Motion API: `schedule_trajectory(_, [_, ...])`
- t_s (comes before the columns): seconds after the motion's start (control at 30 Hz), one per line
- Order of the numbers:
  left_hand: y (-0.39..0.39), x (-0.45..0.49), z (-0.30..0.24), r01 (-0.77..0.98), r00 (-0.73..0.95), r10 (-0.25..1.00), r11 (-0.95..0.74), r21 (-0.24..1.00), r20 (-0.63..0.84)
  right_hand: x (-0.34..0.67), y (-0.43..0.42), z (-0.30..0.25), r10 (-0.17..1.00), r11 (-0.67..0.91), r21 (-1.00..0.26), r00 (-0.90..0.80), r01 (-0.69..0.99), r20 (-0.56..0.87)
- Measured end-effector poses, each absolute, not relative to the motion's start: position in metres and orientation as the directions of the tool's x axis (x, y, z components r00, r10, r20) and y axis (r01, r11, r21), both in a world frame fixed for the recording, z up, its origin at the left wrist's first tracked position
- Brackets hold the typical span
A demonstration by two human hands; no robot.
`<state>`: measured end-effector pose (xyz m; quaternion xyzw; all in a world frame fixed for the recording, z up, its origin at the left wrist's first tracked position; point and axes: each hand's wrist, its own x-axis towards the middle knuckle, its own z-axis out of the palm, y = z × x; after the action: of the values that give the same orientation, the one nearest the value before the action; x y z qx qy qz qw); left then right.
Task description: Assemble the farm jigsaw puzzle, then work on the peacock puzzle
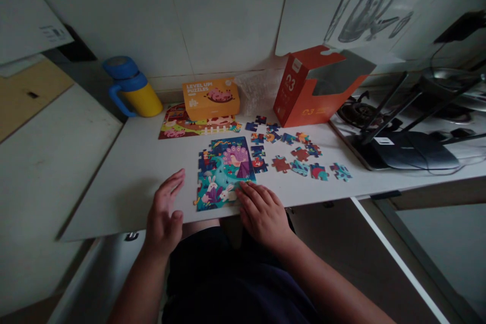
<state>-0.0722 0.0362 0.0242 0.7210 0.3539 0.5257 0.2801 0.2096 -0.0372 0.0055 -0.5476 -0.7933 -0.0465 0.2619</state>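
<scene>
A partly joined jigsaw puzzle (pixel 224 169) with a purple peacock and white rabbits lies near the counter's front edge. My right hand (pixel 264 210) rests on its lower right corner, fingers laid out flat; whatever is under the fingertips is hidden. Left of the puzzle, my left hand (pixel 165 215) is raised with nothing in it, thumb apart from the fingers and not touching the puzzle. Several loose puzzle pieces (pixel 299 154) are spread to the right, some close against the puzzle's right side.
Behind stand a yellow puzzle box (pixel 211 98), clear bubble wrap (pixel 257 93) and an open orange box (pixel 298 88). Another puzzle (pixel 176 124) with a farm scene lies under the yellow box. A blue and yellow jug (pixel 138 93) is at back left; a router (pixel 408 149) and gas stove (pixel 360 111) are right.
</scene>
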Motion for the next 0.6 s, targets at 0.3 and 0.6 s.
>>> schedule_trajectory(0.3, [0.034,-0.071,0.038,0.48,0.386,0.769,-0.64,0.6,0.51,0.208,-0.037,0.008,0.839,0.399,-0.198,-0.269,0.895,0.473])
schedule_trajectory(0.6, [0.04,-0.054,0.035,0.641,0.658,0.666,-0.741,0.203,0.352,0.209,-0.036,0.008,0.846,0.394,-0.209,-0.265,0.895,0.462])
